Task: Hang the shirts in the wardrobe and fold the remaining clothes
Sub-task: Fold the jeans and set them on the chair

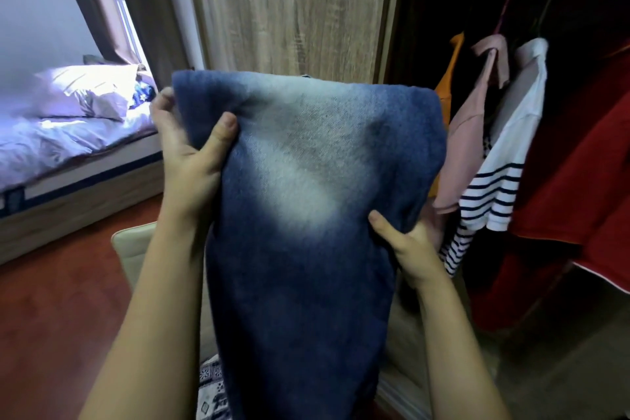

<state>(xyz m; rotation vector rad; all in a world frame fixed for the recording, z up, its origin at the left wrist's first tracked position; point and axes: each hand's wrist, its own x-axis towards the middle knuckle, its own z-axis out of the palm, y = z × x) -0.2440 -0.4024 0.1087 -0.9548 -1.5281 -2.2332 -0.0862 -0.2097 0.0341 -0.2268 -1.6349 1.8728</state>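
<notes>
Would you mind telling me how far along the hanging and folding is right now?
Looks done: an orange shirt, a pink shirt and a striped white shirt hang in the wardrobe. In hand: the left hand and right hand grip the blue jeans, held up. Remaining: folding them, and possibly the patterned cloth below.

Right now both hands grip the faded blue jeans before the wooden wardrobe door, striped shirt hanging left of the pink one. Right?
One error: the head view shows the striped shirt hanging right of the pink shirt, not left. The left hand and right hand do grip the faded blue jeans before the wooden wardrobe door.
</notes>
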